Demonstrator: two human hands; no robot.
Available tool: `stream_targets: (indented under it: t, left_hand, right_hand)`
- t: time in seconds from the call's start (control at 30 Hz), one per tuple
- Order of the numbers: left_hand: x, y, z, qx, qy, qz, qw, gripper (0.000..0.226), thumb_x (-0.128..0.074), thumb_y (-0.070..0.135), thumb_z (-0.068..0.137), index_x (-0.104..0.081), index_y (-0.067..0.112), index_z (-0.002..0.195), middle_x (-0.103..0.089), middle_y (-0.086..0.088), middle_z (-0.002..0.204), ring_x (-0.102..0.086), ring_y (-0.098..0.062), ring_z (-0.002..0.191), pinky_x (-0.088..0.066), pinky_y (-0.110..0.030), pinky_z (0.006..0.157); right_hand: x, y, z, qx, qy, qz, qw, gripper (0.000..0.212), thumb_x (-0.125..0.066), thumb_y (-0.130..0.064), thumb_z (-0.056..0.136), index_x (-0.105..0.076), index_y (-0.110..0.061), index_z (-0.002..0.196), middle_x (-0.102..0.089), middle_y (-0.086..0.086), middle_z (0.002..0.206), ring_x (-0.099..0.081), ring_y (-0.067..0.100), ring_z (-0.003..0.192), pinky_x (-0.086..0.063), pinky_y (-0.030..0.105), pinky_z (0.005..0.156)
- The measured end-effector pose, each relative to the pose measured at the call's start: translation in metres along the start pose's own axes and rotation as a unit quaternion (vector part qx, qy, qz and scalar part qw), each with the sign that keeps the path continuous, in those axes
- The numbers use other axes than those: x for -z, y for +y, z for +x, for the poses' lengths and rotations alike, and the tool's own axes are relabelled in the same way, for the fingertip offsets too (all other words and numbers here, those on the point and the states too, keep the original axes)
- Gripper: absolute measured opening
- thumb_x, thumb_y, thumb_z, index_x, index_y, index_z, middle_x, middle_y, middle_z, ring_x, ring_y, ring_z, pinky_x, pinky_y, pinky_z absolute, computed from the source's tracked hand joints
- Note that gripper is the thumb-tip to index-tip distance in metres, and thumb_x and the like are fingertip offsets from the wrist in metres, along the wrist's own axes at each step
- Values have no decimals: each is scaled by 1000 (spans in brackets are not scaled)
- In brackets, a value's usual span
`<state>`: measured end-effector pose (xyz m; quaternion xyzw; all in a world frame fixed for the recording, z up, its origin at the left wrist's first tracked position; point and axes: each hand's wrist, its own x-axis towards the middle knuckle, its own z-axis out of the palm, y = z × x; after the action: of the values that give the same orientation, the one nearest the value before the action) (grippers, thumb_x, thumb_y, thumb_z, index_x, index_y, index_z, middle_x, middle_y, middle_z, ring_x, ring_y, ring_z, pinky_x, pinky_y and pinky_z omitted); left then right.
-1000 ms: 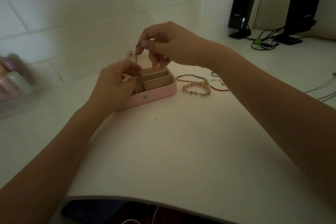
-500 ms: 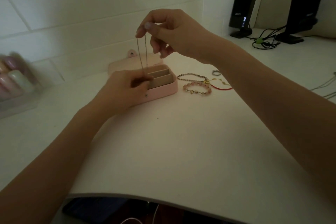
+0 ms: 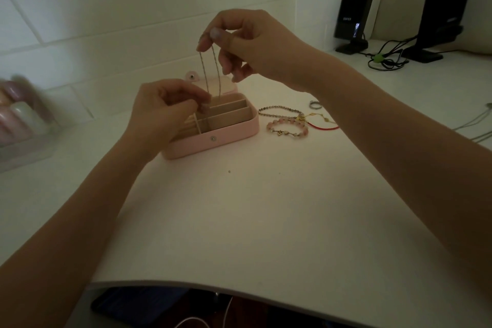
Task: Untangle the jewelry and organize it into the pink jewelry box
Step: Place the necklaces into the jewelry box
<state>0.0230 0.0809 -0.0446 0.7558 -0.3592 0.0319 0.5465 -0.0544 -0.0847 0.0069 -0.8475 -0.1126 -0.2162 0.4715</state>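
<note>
The right hand (image 3: 255,45) is raised above the open pink box (image 3: 229,136), thumb and forefinger pinching the top of a thin chain (image 3: 210,74); the chain hangs in two strands straight down toward the box's rear compartment; the other fingers curl loosely below the pinch. The left hand (image 3: 165,112) sits at the box's 9 o'clock end, fingers curled over its left compartments; its fingertips meet the left strand's lower end, and appear to pinch it, though I cannot tell for certain in this dim light. The box stands on the white desk (image 3: 239,221), its lid (image 3: 226,84) folded back flat at 12 o'clock, a snap stud on its front wall; beige dividers split the inside into long slots.

At 3 o'clock from the box lies the rest of the jewelry, apart from the box: a dark beaded bracelet (image 3: 279,109) farthest back; a pink beaded bracelet (image 3: 287,129) nearer the front; a red cord (image 3: 326,128) with gold charms touching both; a small ring (image 3: 316,104) just beyond, toward 2 o'clock.

Well off at 1 to 2 o'clock stand two black speakers (image 3: 354,8) with tangled cables (image 3: 386,58); at 9 o'clock, blurred pastel bottles (image 3: 18,114) in a clear tray.
</note>
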Motion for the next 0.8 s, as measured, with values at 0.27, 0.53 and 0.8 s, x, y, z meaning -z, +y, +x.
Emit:
stream_targets:
  t: [0.27, 0.53, 0.8]
  left_hand:
    - [-1, 3, -4, 20, -103, -79, 991, 25, -60, 11, 77, -66, 23, 99, -75, 8, 84, -68, -8, 92, -48, -21, 89]
    - [-4, -8, -2, -22, -90, 282, 955, 13, -62, 19, 86, -72, 23, 94, -60, 12, 72, -49, 6, 65, -31, 5, 59]
    - [1, -5, 0, -11, 24, 119, 993, 14, -71, 11, 77, -71, 24, 81, -69, 6, 73, -61, 5, 61, -44, -5, 62]
  right_hand:
    - [-8, 0, -4, -24, -57, -15, 998, 24, -47, -21, 98, -67, -7, 102, -57, 3, 64, -50, 15, 56, -47, 22, 56]
    - [-8, -1, -2, -19, -33, 16, 999, 23, -47, -20, 98, -67, -7, 100, -57, 2, 62, -50, 17, 57, -49, 29, 60]
    - [-8, -1, -3, -17, -33, 15, 999, 23, -48, -20, 98, -67, -7, 100, -57, 3, 62, -50, 20, 58, -49, 30, 60]
